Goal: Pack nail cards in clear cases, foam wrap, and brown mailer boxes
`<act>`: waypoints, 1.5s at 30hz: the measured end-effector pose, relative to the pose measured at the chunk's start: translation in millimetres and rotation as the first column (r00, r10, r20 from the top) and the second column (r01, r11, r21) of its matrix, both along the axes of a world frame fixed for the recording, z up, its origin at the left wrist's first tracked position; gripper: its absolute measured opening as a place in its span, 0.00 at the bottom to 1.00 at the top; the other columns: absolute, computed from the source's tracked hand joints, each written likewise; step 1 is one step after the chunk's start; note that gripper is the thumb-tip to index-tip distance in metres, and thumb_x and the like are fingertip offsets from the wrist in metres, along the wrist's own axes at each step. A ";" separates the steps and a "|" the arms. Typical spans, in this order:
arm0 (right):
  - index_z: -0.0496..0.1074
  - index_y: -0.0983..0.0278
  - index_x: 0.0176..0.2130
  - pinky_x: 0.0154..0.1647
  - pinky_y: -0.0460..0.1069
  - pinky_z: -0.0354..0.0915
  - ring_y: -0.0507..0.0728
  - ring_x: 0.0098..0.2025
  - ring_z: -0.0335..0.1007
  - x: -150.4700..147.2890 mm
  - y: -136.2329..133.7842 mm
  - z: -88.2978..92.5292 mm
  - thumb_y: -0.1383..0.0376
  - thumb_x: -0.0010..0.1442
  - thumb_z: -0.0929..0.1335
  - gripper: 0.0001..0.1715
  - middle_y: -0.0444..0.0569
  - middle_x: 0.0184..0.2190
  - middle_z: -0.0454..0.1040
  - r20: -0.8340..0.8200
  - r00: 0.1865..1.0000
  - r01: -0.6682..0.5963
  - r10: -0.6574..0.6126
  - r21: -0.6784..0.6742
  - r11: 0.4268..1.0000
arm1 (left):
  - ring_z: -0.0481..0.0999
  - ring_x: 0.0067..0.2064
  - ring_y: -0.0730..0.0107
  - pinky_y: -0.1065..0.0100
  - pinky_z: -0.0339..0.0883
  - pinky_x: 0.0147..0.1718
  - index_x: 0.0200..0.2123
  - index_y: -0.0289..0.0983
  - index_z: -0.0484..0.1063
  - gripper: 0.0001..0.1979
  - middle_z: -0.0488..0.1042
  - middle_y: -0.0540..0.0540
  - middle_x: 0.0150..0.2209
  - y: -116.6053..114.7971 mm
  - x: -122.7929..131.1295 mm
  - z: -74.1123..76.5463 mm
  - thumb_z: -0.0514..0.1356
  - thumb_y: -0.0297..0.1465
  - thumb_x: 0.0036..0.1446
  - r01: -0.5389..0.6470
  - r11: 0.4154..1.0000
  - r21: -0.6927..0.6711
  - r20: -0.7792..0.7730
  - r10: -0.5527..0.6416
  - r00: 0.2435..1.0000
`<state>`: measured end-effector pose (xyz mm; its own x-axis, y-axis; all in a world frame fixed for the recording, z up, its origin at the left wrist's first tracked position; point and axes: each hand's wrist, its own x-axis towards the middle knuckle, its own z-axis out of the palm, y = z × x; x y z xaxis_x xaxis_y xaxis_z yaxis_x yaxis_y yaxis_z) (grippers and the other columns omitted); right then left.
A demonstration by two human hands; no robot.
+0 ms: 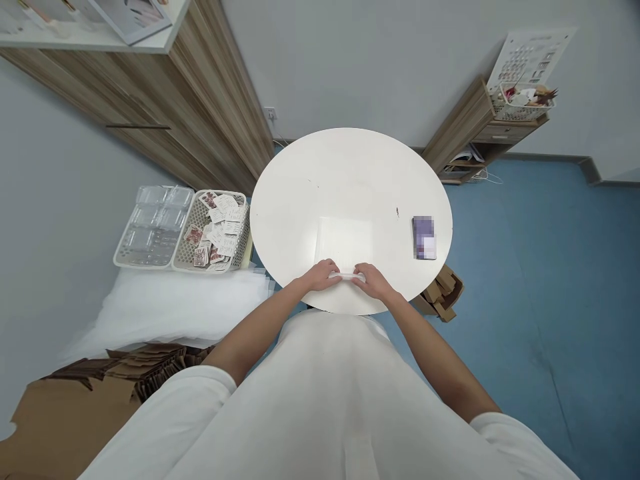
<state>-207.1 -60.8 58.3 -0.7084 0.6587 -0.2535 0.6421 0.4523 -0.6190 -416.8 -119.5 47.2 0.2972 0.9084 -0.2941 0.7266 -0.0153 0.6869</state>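
Note:
My left hand (324,275) and my right hand (369,279) rest close together at the near edge of a round white table (350,173). Both are curled, fingers pinching a small clear plastic piece (347,274) that spans between them. Just beyond the hands lies a flat white sheet or clear tray (345,241), hard to tell apart from the tabletop. A small purple-and-white card pack (424,237) lies on the table's right side, apart from both hands.
Left of the table stand a white basket of printed cards (216,230) and a tray of clear plastic cases (153,227) on a white padded surface. Folded cardboard (443,293) lies under the table's right edge, more cardboard lower left. Wooden cabinets flank the wall.

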 end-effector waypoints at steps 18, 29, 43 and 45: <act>0.71 0.60 0.40 0.42 0.48 0.58 0.56 0.45 0.64 -25.3 37.9 -21.7 0.60 0.60 0.57 0.17 0.48 0.43 0.71 0.111 0.976 0.211 -0.187 -0.275 0.938 | 0.68 0.30 0.70 0.71 0.60 0.26 0.28 0.36 0.67 0.11 0.70 0.49 0.28 11.1 -30.1 -30.7 0.52 0.38 0.51 -0.456 0.845 -0.279 0.105 0.498 0.861; 0.70 0.60 0.36 0.37 0.47 0.60 0.53 0.38 0.67 -24.3 36.2 -35.1 0.61 0.57 0.59 0.13 0.45 0.37 0.73 0.129 0.910 0.414 -0.394 -0.240 0.878 | 0.69 0.32 0.66 0.69 0.58 0.28 0.26 0.36 0.68 0.11 0.71 0.46 0.28 8.4 -28.0 -31.4 0.51 0.36 0.51 -0.529 0.813 -0.243 -0.156 0.506 0.848; 0.64 0.61 0.44 0.52 0.59 0.46 0.59 0.56 0.54 -16.9 10.1 -29.8 0.68 0.58 0.58 0.14 0.52 0.55 0.61 0.204 0.976 -0.144 0.082 0.311 0.939 | 0.57 0.55 0.60 0.60 0.53 0.49 0.47 0.39 0.63 0.19 0.60 0.43 0.54 8.5 3.1 -18.1 0.53 0.26 0.49 -0.013 0.968 0.250 -0.270 0.083 0.959; 0.62 0.62 0.46 0.52 0.60 0.45 0.61 0.56 0.54 -15.5 7.3 -27.8 0.60 0.55 0.62 0.18 0.55 0.57 0.59 0.224 0.968 -0.182 0.117 0.296 0.938 | 0.56 0.56 0.56 0.58 0.52 0.49 0.48 0.38 0.60 0.23 0.57 0.41 0.56 7.3 8.2 -18.7 0.57 0.33 0.46 0.069 0.970 0.235 -0.287 0.002 0.958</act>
